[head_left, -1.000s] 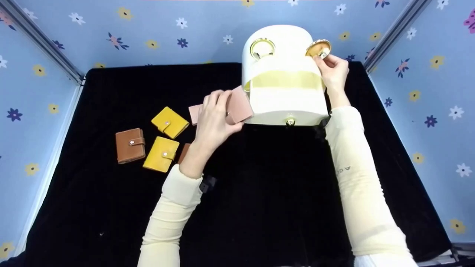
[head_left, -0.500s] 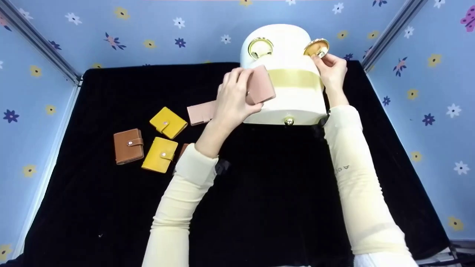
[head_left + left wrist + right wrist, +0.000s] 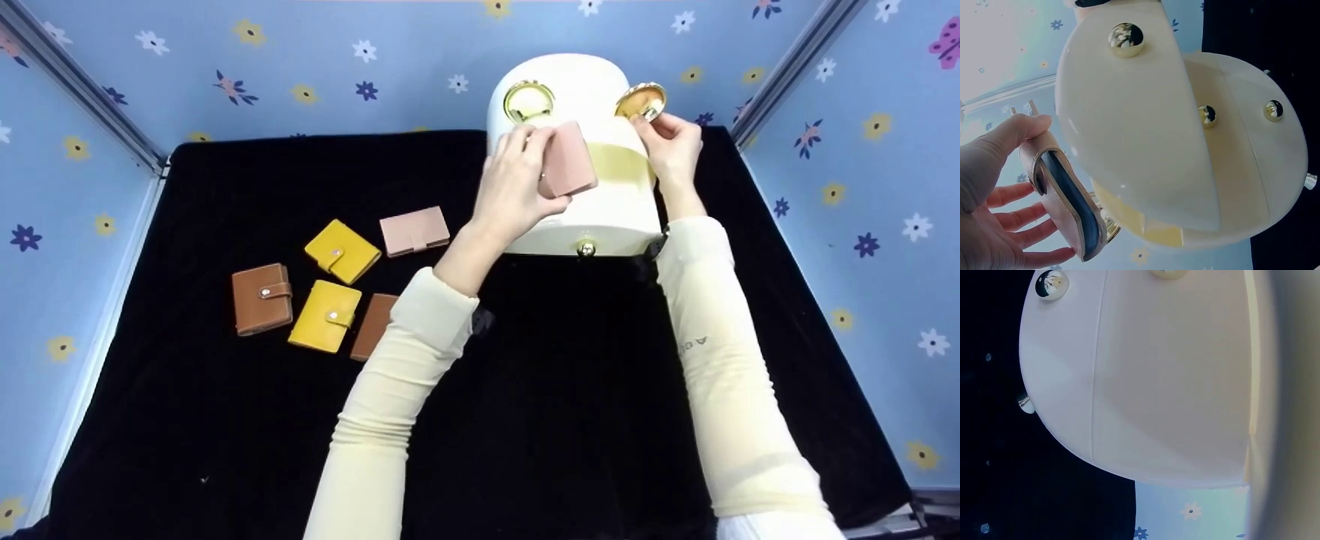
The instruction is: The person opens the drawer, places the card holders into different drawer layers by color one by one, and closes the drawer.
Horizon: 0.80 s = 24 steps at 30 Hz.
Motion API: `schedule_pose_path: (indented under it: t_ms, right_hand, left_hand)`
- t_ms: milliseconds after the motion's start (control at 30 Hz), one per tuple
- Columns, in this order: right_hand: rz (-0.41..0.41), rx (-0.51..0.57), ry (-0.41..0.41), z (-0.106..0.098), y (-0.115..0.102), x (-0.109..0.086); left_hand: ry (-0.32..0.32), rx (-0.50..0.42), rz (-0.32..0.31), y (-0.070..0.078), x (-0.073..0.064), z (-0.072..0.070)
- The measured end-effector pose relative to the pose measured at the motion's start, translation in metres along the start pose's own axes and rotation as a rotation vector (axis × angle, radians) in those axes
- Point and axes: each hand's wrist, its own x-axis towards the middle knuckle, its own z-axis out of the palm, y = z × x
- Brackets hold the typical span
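My left hand (image 3: pixel 514 176) grips a pink card holder (image 3: pixel 570 159) above the front of a white storage box (image 3: pixel 577 71). In the left wrist view, the card holder (image 3: pixel 1064 199) has a strap at one end and dark sleeves inside; the thumb is on that end, fingers along its side. My right hand (image 3: pixel 671 146) pinches the lower edge of a gold disc (image 3: pixel 643 100) at the box's upper right. A similar gold ring (image 3: pixel 529 103) sits at its upper left. The box's upper drawer (image 3: pixel 1129 112) juts out over the fronts below, with gold knobs (image 3: pixel 1126 39).
To the left on the black cloth (image 3: pixel 225 442) lie another pink card holder (image 3: pixel 415 231), two yellow card holders (image 3: pixel 343 251) and two brown ones (image 3: pixel 262 298), one partly behind the left sleeve. Flowered blue walls (image 3: pixel 360 67) enclose the back and sides.
My left hand has carried the pink card holder right and upward, from beside the box to over its front. The pink card holder lying behind is now uncovered. My right hand stays at the gold disc.
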Motion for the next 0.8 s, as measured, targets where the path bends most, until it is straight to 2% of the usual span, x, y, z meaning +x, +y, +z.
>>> schedule_pose_path:
  t_ms: [267, 400, 633, 800]
  right_hand:
    - [-0.012, 0.001, 0.008, 0.0, 0.001, 0.001]
    - [-0.047, 0.027, 0.008, 0.001, 0.002, 0.002]
    - [-0.043, 0.041, 0.015, 0.001, 0.001, 0.001]
    - [-0.038, 0.042, 0.016, 0.001, 0.002, 0.001]
  left_hand:
    - [-0.06, 0.037, 0.008, 0.006, 0.008, 0.007]
    - [-0.083, 0.017, 0.014, 0.008, 0.01, 0.011]
    - [-0.057, -0.028, 0.06, 0.006, 0.008, 0.014]
    - [-0.049, -0.025, 0.065, 0.001, 0.006, 0.012]
